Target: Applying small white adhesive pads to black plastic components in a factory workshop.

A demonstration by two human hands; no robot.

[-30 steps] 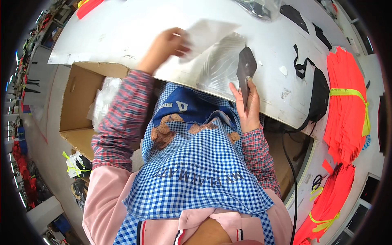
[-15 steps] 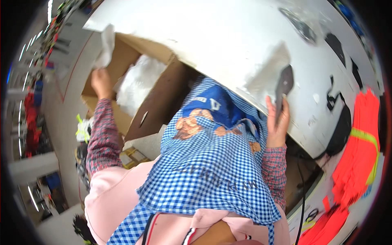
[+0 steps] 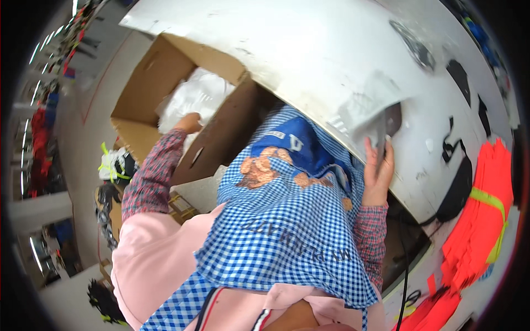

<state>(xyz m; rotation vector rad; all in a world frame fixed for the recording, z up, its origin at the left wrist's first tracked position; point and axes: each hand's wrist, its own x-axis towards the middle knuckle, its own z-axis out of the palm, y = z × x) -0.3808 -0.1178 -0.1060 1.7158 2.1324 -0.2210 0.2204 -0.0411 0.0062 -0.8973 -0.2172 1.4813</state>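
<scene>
My left hand point(image 3: 189, 122) reaches down into an open cardboard box point(image 3: 143, 88) on my left and rests on the white plastic bags point(image 3: 199, 94) inside; its fingers are partly hidden among them. At the near edge of the white table point(image 3: 309, 49), my right hand point(image 3: 378, 172) grips a dark flat piece point(image 3: 391, 122). A crumpled clear plastic bag point(image 3: 361, 107) lies against that piece on the table.
A stack of orange-red garments with yellow-green bands point(image 3: 480, 220) lies at the right. Black straps and small black pieces point(image 3: 455, 149) are scattered on the table, with a black pouch point(image 3: 458, 193) near its edge. A blue checked apron point(image 3: 287, 237) covers my front.
My left hand carried a white sheet from the table leftward over the box, then dropped down into it. The right hand stayed at the table edge with the dark piece.
</scene>
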